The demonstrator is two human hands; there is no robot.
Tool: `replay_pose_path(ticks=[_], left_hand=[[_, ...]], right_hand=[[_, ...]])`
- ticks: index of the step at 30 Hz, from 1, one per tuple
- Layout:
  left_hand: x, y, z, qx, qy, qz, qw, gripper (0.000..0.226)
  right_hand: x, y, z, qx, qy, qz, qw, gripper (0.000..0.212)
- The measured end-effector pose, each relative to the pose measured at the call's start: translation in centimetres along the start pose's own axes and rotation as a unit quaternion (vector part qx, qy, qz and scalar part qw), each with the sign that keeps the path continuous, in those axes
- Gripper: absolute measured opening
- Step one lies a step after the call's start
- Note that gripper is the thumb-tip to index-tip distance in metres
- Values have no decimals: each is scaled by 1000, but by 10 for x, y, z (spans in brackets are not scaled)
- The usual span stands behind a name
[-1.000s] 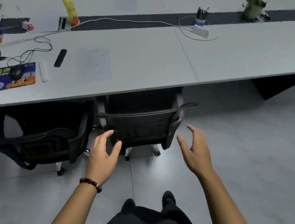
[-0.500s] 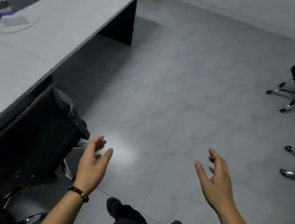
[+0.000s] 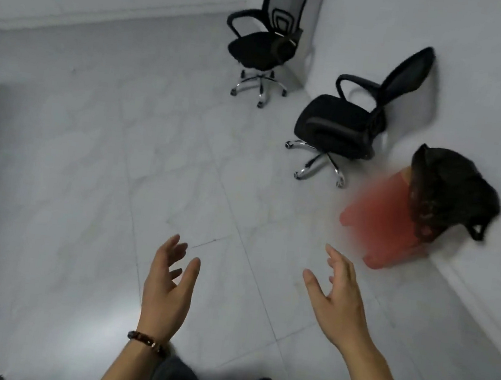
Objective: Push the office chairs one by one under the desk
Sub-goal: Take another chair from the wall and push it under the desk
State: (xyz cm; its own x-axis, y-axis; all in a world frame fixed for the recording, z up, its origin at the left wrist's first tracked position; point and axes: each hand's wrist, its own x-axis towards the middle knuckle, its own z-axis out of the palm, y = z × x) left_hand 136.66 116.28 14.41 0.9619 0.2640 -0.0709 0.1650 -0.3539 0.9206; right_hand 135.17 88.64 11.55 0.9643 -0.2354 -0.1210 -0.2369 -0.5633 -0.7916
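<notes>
Two black mesh-backed office chairs stand on the grey tiled floor near the white walls. The nearer chair (image 3: 339,128) is at centre right, its back leaning against the wall. The farther chair (image 3: 265,45) stands upright in the room's corner. My left hand (image 3: 168,287), with a bead bracelet at the wrist, and my right hand (image 3: 336,304) hover low in the view, fingers spread, holding nothing. Both hands are well short of either chair. The desk is out of view.
A red plastic stool (image 3: 384,219) stands against the right wall with a black bag (image 3: 450,195) on it, just beyond my right hand. Open tiled floor (image 3: 120,158) stretches between me and the chairs. White walls close off the back and right.
My view has swung right, away from the desk and the tucked-in chair, toward the corner with two free chairs. Both hands stay raised and empty.
</notes>
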Motion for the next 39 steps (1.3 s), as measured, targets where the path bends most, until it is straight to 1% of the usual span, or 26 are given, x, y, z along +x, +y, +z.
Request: replay_pose_path(ticks=[3,7,10,14,16,18,22,26,29,33,37,39], left_hand=[[9,39,74,9,-56,30,998,52],[42,66,160,35,-110,50,992,51],[79,74,226,48,-136,49,988,52],[152,93,328,46,-156,45,986,49],[195,114,376,50,-172,48,983,48],[236,146,419,56,-184,62,979,47],[312,215,492,62,-199,101,973,46],[378,262,560,72,-216,111,967,46],[431,275,615,92,-240,116,959,50],[509,279,695,126,-275,89,949,51],[578,286,779,125,-308,2,943,46],[604,289,817,129,-326,-18,936,48]], right_hand=[[25,33,-57,14,26,30,999,69],[83,78,-104,25,57,52,997,64],[140,110,-130,17,71,62,995,65],[246,143,-180,1,86,62,994,62],[304,149,-212,-6,93,76,993,67],[360,148,-247,-12,104,71,992,70],[467,141,-308,-30,124,63,990,65],[564,141,-347,-34,125,58,990,63],[646,154,-360,-54,103,54,992,64],[776,184,-370,-63,69,46,995,62],[903,204,-380,-81,44,27,995,54],[960,213,-382,-82,46,24,995,53]])
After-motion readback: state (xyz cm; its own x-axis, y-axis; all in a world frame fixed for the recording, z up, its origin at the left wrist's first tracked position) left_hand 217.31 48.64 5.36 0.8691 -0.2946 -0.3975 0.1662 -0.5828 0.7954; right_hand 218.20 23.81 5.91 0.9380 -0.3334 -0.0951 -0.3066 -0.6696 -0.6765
